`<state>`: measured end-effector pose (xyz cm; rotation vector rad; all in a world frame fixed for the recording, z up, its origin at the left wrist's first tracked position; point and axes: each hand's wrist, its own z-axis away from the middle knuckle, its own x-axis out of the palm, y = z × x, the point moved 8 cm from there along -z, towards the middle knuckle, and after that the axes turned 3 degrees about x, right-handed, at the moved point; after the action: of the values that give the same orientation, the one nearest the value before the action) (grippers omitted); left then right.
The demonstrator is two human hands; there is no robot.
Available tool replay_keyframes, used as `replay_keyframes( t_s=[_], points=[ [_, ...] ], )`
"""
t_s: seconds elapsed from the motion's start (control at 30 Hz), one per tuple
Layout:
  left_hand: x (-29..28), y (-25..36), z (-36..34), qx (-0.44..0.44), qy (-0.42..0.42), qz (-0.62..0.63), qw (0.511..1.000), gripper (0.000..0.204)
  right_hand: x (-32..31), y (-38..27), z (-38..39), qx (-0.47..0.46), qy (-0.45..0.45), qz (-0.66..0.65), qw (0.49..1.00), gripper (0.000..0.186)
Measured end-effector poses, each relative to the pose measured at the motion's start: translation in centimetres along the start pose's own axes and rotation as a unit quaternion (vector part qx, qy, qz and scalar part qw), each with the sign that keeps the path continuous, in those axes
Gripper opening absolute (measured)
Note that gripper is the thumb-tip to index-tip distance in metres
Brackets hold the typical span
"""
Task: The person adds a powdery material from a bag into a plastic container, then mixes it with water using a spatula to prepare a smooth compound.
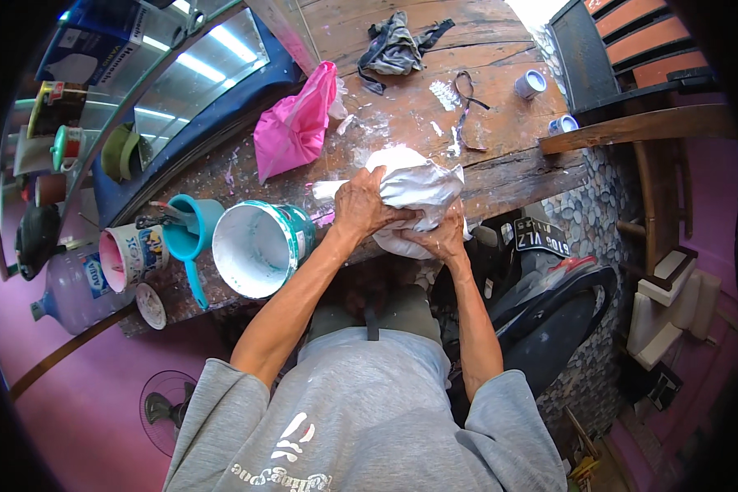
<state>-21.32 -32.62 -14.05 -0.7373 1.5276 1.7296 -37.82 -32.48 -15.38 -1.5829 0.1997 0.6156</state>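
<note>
Head view: left hand (359, 203) has its fingers curled onto the left side of a white bag (422, 187), crumpled. Right hand (439, 235) grips the lower right side, thumb stretched leftward across it. Fingers slightly spread on both; can't tell what the hidden fingertips do. Bag is at the near edge of the wooden table (500, 37), roughly mid-length. White end sticks out left of the left hand; can't tell if it's part of the bag.

Next out: pink bag (295, 127) up-left, slumped on the surface. White bucket (254, 254), mouth toward camera, at the near edge left of the left forearm; teal dipper (190, 234) just beside it, then a smaller pail (133, 258). Dark rag (396, 45) lies toward the far edge, thin strap (467, 115) nearer. Two small cans sit by the right edge. Motorcycle (549, 303) is parked beyond the near right corner.
</note>
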Motion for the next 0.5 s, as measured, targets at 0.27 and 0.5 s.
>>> replay_keyframes(
  t_s=[0.27,0.5],
  points=[
    [0.4,0.5,-1.1,0.166,-0.010,-0.044,0.985,0.124,-0.6,3.0,-2.8,0.042,-0.021,-0.052,0.998,0.081],
    [1.1,0.3,-3.4,0.100,-0.064,-0.084,0.989,0.131,-0.6,3.7,-4.6,0.015,-0.049,0.055,0.997,0.092]
  ],
)
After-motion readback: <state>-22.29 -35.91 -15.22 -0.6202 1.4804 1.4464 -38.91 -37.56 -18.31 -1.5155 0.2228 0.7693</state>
